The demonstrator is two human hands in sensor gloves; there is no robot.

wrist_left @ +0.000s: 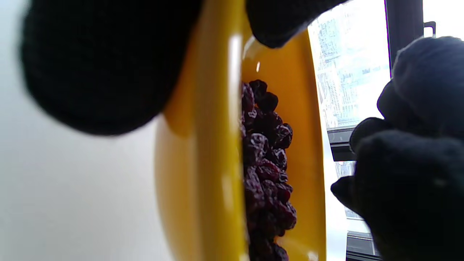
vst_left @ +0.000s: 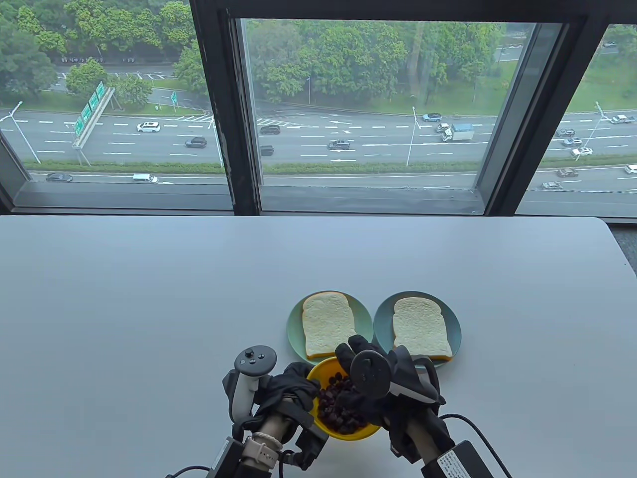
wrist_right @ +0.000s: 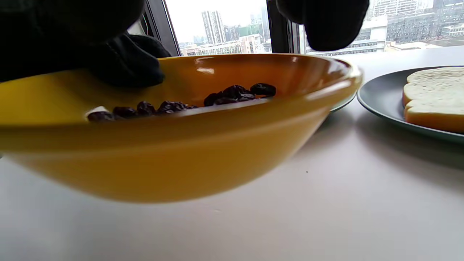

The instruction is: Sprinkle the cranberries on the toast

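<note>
A yellow bowl (vst_left: 348, 435) of dark dried cranberries (vst_left: 333, 413) is at the near table edge. My left hand (vst_left: 311, 391) grips its left rim, thumb inside and fingers outside, as the left wrist view (wrist_left: 232, 21) shows. My right hand (vst_left: 348, 393) hovers over the bowl with its fingers (wrist_right: 123, 65) reaching in just above the cranberries (wrist_right: 235, 92), thumb apart from them. Two slices of plain white toast, left (vst_left: 327, 323) and right (vst_left: 419, 328), each lie on a teal plate, left (vst_left: 294, 333) and right (vst_left: 455, 328), just beyond the bowl.
The white table (vst_left: 149, 298) stretches wide to the left, right and far side. Its far edge meets a large window (vst_left: 348, 99). In the right wrist view the right plate (wrist_right: 380, 105) with toast (wrist_right: 435, 98) lies close to the bowl (wrist_right: 163, 156).
</note>
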